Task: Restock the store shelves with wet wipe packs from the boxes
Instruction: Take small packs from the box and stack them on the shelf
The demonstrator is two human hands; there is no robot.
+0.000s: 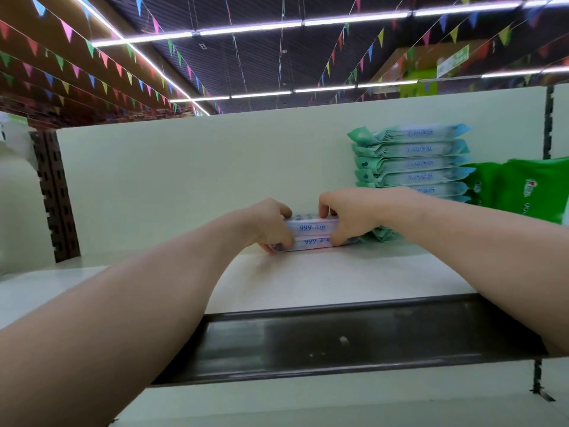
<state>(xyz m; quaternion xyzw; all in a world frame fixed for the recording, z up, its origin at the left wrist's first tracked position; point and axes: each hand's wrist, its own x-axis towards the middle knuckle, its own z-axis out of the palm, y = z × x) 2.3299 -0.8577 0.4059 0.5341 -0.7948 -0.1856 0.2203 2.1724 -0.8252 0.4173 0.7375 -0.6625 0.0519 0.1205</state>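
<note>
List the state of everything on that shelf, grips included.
Left grip, holds left end of 999 packs.
Right grip, holds their right end.
999 packs, two stacked flat on shelf.
Teal packs, stacked flat, untouched.
Green packs, lying far right.

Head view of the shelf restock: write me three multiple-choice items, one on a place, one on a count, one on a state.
1. Where do the 999 packs lie relative to the teal stack?
A. to its left
B. on top of it
C. to its right

2. How many 999 labels face the camera?
A. one
B. two
C. four

3. What are the left hand and right hand doing?
A. hanging idle
B. both gripping the 999 packs
C. pulling out a teal pack

Answers:
1 A, they lie on the shelf left of the stack.
2 B, two labels show, one above the other.
3 B, fingers of both hands curl round the packs' ends.
</note>
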